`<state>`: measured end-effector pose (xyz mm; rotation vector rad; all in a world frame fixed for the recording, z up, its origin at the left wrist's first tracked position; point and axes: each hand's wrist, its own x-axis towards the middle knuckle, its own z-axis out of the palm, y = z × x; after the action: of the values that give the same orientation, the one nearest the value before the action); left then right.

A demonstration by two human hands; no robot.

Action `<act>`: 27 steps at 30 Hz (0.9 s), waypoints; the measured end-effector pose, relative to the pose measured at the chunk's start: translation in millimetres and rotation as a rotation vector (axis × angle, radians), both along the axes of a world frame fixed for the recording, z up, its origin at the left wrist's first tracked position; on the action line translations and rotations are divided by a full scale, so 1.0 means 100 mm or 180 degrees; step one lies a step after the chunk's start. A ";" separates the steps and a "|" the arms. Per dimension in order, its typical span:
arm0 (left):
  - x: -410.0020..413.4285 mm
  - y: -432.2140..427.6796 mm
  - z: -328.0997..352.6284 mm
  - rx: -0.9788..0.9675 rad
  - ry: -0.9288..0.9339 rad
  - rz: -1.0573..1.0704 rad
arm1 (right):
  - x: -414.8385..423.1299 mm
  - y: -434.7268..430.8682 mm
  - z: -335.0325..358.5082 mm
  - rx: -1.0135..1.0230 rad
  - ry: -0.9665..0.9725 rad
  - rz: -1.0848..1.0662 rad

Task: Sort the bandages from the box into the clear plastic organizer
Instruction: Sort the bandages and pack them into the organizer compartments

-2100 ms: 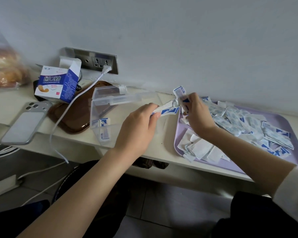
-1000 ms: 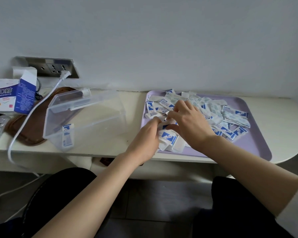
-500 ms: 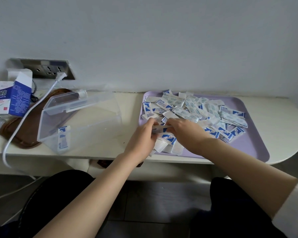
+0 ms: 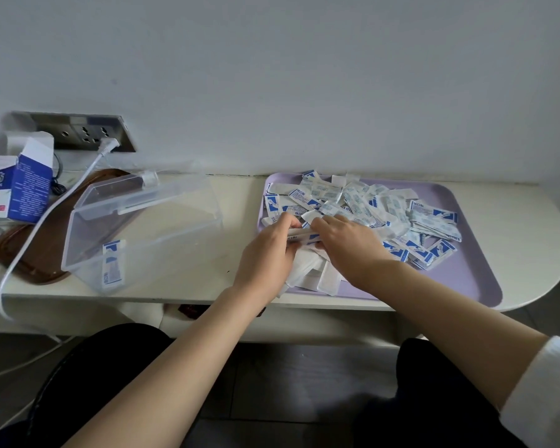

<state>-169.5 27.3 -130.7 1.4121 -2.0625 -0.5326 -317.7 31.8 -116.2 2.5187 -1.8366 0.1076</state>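
Note:
A heap of blue-and-white wrapped bandages (image 4: 379, 208) lies on a lilac tray (image 4: 459, 276) at the right of the shelf. Over the tray's left edge, my left hand (image 4: 269, 250) and my right hand (image 4: 346, 244) meet and together grip a small stack of bandages (image 4: 301, 236) held level between them. The clear plastic organizer (image 4: 149, 227) stands open to the left of my hands, with two bandages (image 4: 112, 265) upright in its front corner. The opened blue-and-white bandage box (image 4: 13, 185) sits at the far left.
A brown tray (image 4: 36, 253) lies under and left of the organizer. A white cable (image 4: 49, 215) runs from the wall socket (image 4: 81, 132) across it and hangs over the shelf's front edge. The wall rises right behind the shelf.
My hands came down from above the shelf to the tray's left edge and gathered bandages into a stack. The view shifted to the right.

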 end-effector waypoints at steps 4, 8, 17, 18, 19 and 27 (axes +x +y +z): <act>0.00 -0.03 -0.09 0.0113 -0.0801 -0.0229 | 0.02 0.01 -0.13 0.0300 -0.0015 0.0073; -0.01 -0.04 -0.10 0.0193 -0.1221 -0.0346 | 0.03 0.02 -0.19 0.0260 -0.0147 -0.0021; 0.02 -0.10 -0.04 0.0438 -0.0812 0.0017 | -0.03 -0.05 0.00 0.0186 -0.0767 -0.0245; 0.03 -0.10 -0.05 0.0511 -0.0782 0.0044 | -0.04 -0.06 0.02 0.0177 -0.0817 -0.0280; 0.05 -0.11 -0.06 0.0575 -0.0735 0.0084 | -0.06 -0.08 0.04 0.0168 -0.0851 -0.0320; 0.14 -0.19 -0.05 0.0754 0.0038 -0.0024 | -0.20 -0.14 0.08 0.0415 -0.1233 -0.0886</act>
<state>-155.4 8.3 -135.8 1.5293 -2.0486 -0.8087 -337.3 17.3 -108.1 2.4219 -2.3892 0.5175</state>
